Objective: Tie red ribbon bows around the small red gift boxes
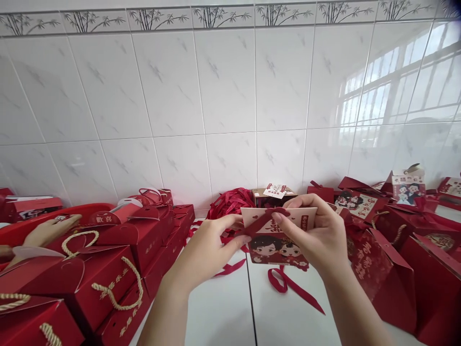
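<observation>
In the middle of the head view, over the table, a small cream-and-red gift box (277,248) printed with two cartoon figures is held up. My right hand (322,238) grips its right side, the thumb pressing on a red ribbon (260,224) at the upper front. At the box's left edge my left hand (207,250) pinches the ribbon between thumb and fingers. A loose red ribbon tail (301,292) hangs below the box and trails over the white table. The fingers behind the box are partly hidden.
Red boxes with rope handles (104,274) are stacked at left. A heap of red ribbon (232,202) and an open carton (257,194) stand by the tiled wall. Red gift bags (385,274) crowd the right. Another person's hand (52,233) is at far left.
</observation>
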`<state>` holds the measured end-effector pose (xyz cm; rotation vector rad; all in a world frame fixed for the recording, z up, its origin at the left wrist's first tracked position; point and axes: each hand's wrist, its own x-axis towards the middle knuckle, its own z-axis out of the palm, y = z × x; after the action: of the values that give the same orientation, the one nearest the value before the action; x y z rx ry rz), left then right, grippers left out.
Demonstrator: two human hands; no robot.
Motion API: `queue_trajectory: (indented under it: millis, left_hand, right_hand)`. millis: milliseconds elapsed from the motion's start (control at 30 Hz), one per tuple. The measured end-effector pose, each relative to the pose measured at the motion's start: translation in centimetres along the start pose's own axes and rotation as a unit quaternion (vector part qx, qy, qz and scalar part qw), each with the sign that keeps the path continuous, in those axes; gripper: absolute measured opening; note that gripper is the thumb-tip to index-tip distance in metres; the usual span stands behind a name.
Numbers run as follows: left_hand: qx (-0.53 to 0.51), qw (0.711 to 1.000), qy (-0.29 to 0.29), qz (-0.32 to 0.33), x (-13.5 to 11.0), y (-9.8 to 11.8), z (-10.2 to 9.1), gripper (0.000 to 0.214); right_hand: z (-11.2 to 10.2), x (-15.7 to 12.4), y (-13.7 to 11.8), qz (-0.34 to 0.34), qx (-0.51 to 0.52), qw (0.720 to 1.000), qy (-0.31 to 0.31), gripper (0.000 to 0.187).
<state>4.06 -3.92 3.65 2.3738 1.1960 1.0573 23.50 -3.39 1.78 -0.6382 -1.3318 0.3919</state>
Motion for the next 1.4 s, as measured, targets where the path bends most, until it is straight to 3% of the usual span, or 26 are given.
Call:
queue_trajectory:
  millis: [167,267,333,433,533,633,767,900,1033,1400]
  left_hand:
    - [0.004,1.000,0.014,-0.012,-0.4,-0.2,-1.1,0.018]
    - [-0.026,0.997,0.063,0.020,-0.8,-0.1,-2.2,0.012]
    - [-0.082,0.985,0.146,0.050,-1.1,0.4,-2.5,0.007]
    - [-0.174,0.936,0.294,0.080,-1.3,1.3,-1.9,0.003]
    - [-0.239,0.900,0.356,0.080,-1.3,2.2,-0.6,0.024]
    - [-0.213,0.909,0.343,0.100,-1.6,2.2,-0.3,0.055]
    - [-0.093,0.953,0.231,0.174,-2.2,1.5,-1.4,0.029]
    - [-0.082,0.965,0.126,0.212,-2.2,1.7,-1.9,0.029]
    - [-0.120,0.962,0.125,0.212,-1.6,2.1,-1.1,0.017]
    - [-0.190,0.954,0.115,0.203,-1.8,2.5,-0.3,0.014]
  right_hand:
    - [-0.3,0.0,0.0,-0.011,-0.015,1.000,0.004,0.022]
    - [-0.6,0.2,0.4,-0.023,-0.030,0.999,-0.013,0.023]
    - [-0.7,0.1,0.6,-0.019,-0.046,0.996,-0.077,0.022]
    - [-0.1,-0.4,0.5,-0.053,-0.069,0.972,-0.217,0.021]
    - [1.1,-1.2,-0.3,-0.126,-0.071,0.948,-0.285,0.019]
    - [1.7,-1.7,-1.0,-0.184,-0.065,0.938,-0.286,0.018]
    - [0.8,-1.4,-1.3,-0.218,-0.074,0.939,-0.254,0.020]
    - [-0.4,-1.1,-1.6,-0.235,-0.060,0.942,-0.233,0.023]
    - [-0.8,-1.3,-2.1,-0.236,-0.054,0.943,-0.227,0.024]
    - [-1.2,-1.4,-2.1,-0.230,-0.039,0.947,-0.219,0.024]
